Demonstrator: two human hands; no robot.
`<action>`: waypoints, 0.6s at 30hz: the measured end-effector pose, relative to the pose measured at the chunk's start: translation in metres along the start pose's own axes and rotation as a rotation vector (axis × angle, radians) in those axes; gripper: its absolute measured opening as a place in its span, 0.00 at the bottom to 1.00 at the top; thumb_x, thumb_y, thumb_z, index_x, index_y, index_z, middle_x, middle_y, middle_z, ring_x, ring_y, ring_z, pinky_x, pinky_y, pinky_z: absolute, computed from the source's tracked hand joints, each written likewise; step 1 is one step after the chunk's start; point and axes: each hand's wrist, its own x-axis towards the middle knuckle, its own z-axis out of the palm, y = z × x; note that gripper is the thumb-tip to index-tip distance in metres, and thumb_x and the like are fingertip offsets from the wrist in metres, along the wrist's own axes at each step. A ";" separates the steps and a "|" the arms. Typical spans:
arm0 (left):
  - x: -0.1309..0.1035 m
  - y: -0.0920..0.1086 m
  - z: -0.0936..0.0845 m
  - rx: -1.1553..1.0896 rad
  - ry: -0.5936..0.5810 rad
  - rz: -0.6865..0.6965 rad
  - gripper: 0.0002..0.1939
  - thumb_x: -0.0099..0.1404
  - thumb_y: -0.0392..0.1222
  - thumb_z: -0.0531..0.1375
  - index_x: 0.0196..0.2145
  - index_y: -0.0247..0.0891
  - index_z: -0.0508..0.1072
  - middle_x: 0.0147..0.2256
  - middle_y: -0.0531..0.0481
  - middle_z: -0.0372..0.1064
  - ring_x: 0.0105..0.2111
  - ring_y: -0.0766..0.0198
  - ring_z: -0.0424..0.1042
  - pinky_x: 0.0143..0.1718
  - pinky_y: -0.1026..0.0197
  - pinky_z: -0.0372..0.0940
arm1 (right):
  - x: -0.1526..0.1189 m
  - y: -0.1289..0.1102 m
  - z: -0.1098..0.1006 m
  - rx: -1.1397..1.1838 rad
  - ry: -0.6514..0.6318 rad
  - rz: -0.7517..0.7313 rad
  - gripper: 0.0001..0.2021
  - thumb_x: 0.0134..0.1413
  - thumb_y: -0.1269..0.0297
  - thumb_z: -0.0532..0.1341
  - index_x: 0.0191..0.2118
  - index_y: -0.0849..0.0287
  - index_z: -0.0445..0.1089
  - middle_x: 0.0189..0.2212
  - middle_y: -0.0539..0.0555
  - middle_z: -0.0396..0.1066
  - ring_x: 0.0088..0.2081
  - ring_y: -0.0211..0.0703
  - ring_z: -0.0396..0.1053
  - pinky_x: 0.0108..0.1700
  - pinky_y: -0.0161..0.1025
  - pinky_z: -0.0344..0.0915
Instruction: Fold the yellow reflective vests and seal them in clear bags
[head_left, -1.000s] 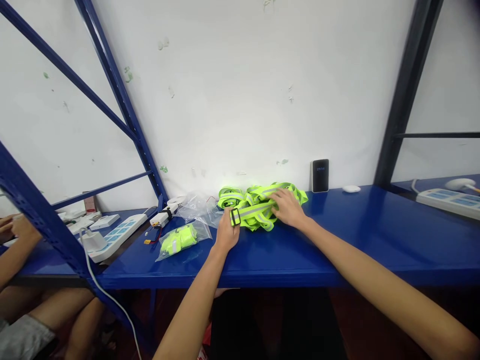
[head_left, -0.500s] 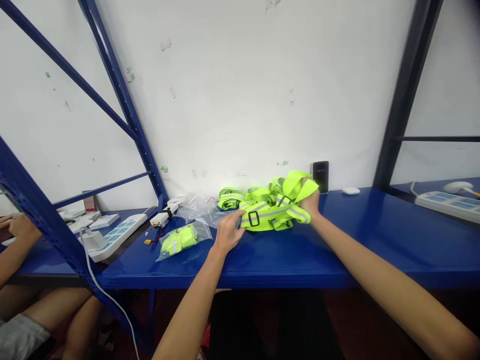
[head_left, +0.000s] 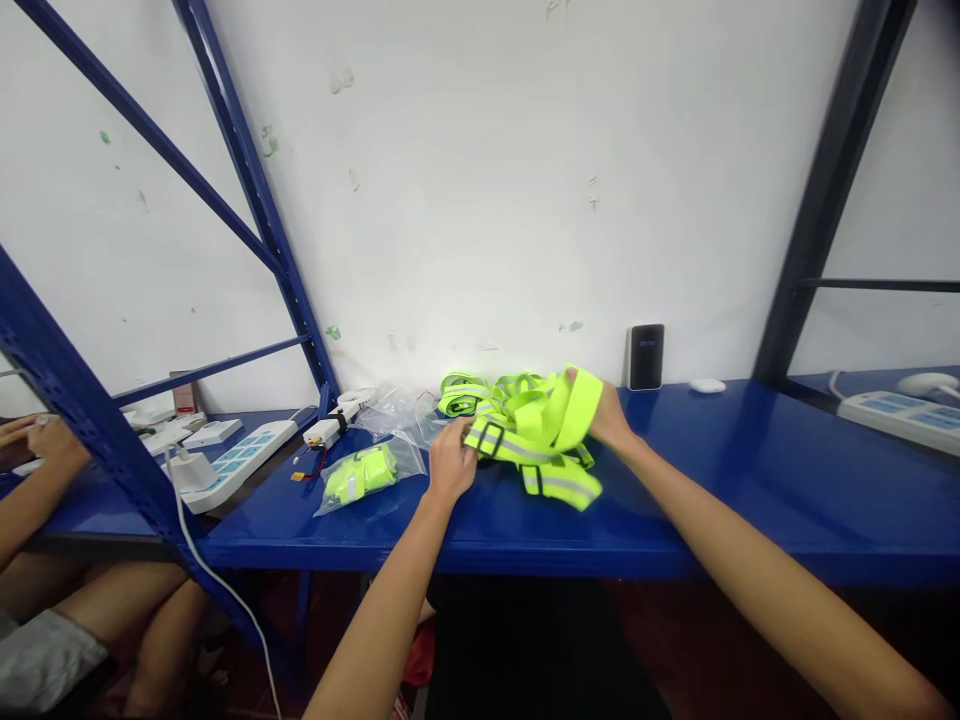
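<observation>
My left hand (head_left: 452,462) and right hand (head_left: 609,420) are bare, and my slim forearms (head_left: 405,580) are uncovered too. Below the near edge of the bench (head_left: 712,480), I wear plain black clothing (head_left: 540,650), its details lost in shadow.

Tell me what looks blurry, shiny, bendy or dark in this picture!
In the head view, the yellow-green straps look a bit smeary, probably from moving; the blue post and dark post lean, maybe from a wide lens; the blue table has a soft shine; the wall is bright, but underneath the table is very dark.
</observation>
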 end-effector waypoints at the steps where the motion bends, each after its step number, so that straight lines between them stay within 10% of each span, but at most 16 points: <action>1: 0.002 -0.002 0.000 -0.040 0.059 -0.073 0.09 0.61 0.38 0.51 0.33 0.39 0.71 0.30 0.49 0.72 0.32 0.59 0.71 0.36 0.59 0.64 | 0.001 -0.001 0.000 0.015 -0.004 0.033 0.22 0.52 0.41 0.59 0.26 0.57 0.68 0.18 0.50 0.62 0.23 0.42 0.62 0.26 0.39 0.62; 6: 0.029 0.007 -0.007 -0.501 0.111 -0.455 0.18 0.63 0.47 0.49 0.17 0.40 0.59 0.14 0.54 0.58 0.15 0.67 0.59 0.19 0.65 0.56 | 0.015 -0.041 -0.002 0.403 -0.152 0.327 0.21 0.55 0.45 0.58 0.41 0.59 0.70 0.13 0.43 0.51 0.14 0.37 0.54 0.18 0.36 0.56; 13: 0.105 0.079 -0.060 -0.915 0.120 -0.482 0.10 0.60 0.46 0.54 0.28 0.36 0.65 0.19 0.52 0.68 0.14 0.69 0.65 0.18 0.67 0.58 | 0.088 -0.133 -0.022 0.423 -0.021 -0.150 0.21 0.63 0.48 0.51 0.53 0.55 0.62 0.34 0.52 0.70 0.34 0.42 0.74 0.39 0.43 0.72; 18: 0.129 0.106 -0.090 -0.857 0.261 -0.450 0.15 0.60 0.51 0.58 0.24 0.37 0.63 0.17 0.55 0.64 0.14 0.71 0.63 0.19 0.68 0.59 | 0.130 -0.147 -0.017 0.266 -0.022 -0.319 0.22 0.66 0.53 0.48 0.61 0.54 0.56 0.49 0.54 0.70 0.49 0.42 0.70 0.51 0.45 0.65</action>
